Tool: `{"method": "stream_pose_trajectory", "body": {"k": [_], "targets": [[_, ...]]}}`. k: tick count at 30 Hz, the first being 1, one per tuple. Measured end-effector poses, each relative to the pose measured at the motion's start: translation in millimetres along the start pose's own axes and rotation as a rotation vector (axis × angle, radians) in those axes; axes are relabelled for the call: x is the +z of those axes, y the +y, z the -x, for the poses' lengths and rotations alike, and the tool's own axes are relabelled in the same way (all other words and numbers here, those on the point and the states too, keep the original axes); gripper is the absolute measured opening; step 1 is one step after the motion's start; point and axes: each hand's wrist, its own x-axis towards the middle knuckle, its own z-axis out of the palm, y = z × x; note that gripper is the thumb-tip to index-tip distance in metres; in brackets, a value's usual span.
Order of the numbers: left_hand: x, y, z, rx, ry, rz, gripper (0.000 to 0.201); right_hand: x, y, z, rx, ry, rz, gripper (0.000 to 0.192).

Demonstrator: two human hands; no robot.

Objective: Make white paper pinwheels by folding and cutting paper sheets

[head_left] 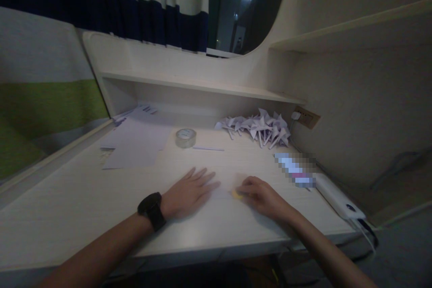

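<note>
My left hand (189, 192) lies flat on the desk with its fingers spread, a dark watch on its wrist. Under and beside its fingertips is a pale piece of paper (221, 194), hard to make out against the white desktop. To the right, my right hand (258, 192) is closed in a pinch around a small yellow object (237, 194); motion blur hides its exact kind. Beyond the hands, a thin white paper stick (208, 148) lies beside a roll of clear tape (185, 138).
White paper sheets (138, 137) lie at the back left. Several folded paper pinwheels (261, 127) on sticks are heaped at the back right. Along the right side are a pixelated flat item (294, 171) and a long white device (339, 198) with cables. A shelf (202, 85) overhangs the back.
</note>
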Motion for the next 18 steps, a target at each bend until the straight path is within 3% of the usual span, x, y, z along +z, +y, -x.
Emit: {"method": "stream_pose_trajectory", "body": {"k": [4, 11, 18], "targets": [[-1.5, 2.0, 0.9, -0.008, -0.003, -0.008, 0.045, 5.3, 1.0, 0.5, 0.008, 0.023, -0.003, 0.023], [-2.7, 0.8, 0.9, -0.016, -0.028, -0.016, 0.045, 28.8, 4.2, 3.7, 0.006, 0.185, 0.094, 0.025], [-0.6, -1.2, 0.4, -0.015, -0.027, -0.003, 0.046, 30.3, 4.6, 2.3, -0.038, 0.212, 0.095, 0.024]]}}
